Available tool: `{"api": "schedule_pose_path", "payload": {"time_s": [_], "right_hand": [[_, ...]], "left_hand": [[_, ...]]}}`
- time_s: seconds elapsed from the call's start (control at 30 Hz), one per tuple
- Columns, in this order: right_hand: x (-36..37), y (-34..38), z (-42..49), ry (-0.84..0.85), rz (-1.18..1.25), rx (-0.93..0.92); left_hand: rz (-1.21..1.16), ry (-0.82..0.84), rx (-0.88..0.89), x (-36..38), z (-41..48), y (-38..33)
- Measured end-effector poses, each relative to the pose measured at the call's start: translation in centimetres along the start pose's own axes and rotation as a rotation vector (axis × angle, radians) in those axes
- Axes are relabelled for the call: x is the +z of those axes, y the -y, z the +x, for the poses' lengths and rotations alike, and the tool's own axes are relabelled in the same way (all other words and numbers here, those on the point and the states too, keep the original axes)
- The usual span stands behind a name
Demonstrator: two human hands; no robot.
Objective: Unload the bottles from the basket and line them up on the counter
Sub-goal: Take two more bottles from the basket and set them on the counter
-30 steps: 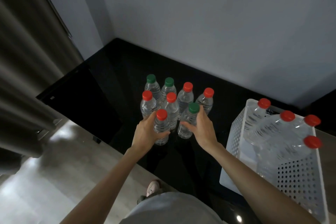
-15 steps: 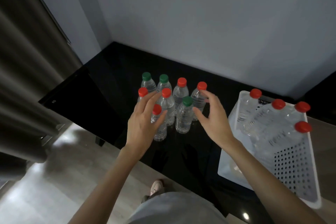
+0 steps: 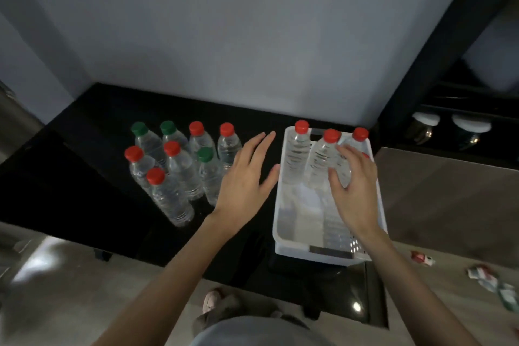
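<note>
Several clear water bottles with red or green caps stand grouped on the black counter (image 3: pixel 92 191), the nearest being a red-capped bottle (image 3: pixel 168 199). A white perforated basket (image 3: pixel 314 253) sits to their right and holds red-capped bottles (image 3: pixel 297 154) leaning against its far wall. My left hand (image 3: pixel 244 177) hovers open over the counter between the group and the basket. My right hand (image 3: pixel 354 188) is spread open inside the basket, fingers over the leaning bottles and hiding part of them. It grips nothing.
A grey wall runs behind the counter. To the right stands a dark shelf unit with jars (image 3: pixel 424 126). Small packets (image 3: pixel 488 278) lie on the floor at lower right. The counter's front edge drops to a tiled floor, where a foot (image 3: pixel 212 300) shows.
Both hands let go of the two front bottles on the counter and swung right. The right hand now sits over the basket's bottles, and the view has shifted right.
</note>
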State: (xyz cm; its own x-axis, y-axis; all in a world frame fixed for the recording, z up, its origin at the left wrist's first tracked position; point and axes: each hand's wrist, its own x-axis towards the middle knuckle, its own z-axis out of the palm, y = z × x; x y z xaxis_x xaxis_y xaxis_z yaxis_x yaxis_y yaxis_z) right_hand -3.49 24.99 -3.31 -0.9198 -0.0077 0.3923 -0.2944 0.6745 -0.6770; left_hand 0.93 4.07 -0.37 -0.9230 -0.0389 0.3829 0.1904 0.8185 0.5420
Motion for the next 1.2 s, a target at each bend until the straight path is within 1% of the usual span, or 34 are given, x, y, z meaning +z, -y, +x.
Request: {"api": "schedule_pose_path", "payload": {"time_s": [0.1, 0.17, 0.3, 0.43, 0.57, 0.7, 0.8, 0.87, 1.03, 1.2], "right_hand": [[-1.0, -1.4, 0.2, -0.02, -0.022, 0.086], [-1.2, -2.0, 0.8, -0.007, -0.048, 0.117], [-0.8, -3.1, 2.2, 0.058, -0.079, 0.176], [0.1, -4.0, 2.7, 0.121, -0.073, 0.246], [1.0, -4.5, 2.4, 0.132, -0.042, 0.266], [2.3, -5.3, 2.0, 0.086, -0.013, 0.322], [2.8, -5.8, 1.7, 0.04, 0.008, 0.316], [2.9, -6.2, 1.5, 0.024, 0.008, 0.299], [2.8, -6.4, 1.7, 0.072, -0.014, 0.289], [2.8, -6.6, 1.9, 0.094, -0.009, 0.335]], "left_hand": [[-0.074, 0.029, 0.001, 3.2, 2.0, -0.4], [-0.094, 0.048, -0.037, 5.0, 3.7, -0.2], [-0.122, 0.121, -0.141, 8.0, 7.1, 0.8], [-0.142, 0.22, -0.181, 10.5, 9.5, 2.2], [-0.23, 0.302, -0.154, 11.8, 10.3, 3.3], [-0.296, 0.274, -0.139, 12.6, 10.4, 3.4], [-0.219, 0.216, -0.094, 13.4, 10.8, 3.7], [-0.179, 0.231, -0.058, 13.7, 11.0, 3.9], [-0.074, 0.277, 0.051, 14.1, 11.4, 4.3], [-0.071, 0.269, 0.102, 14.3, 11.2, 4.6]]}}
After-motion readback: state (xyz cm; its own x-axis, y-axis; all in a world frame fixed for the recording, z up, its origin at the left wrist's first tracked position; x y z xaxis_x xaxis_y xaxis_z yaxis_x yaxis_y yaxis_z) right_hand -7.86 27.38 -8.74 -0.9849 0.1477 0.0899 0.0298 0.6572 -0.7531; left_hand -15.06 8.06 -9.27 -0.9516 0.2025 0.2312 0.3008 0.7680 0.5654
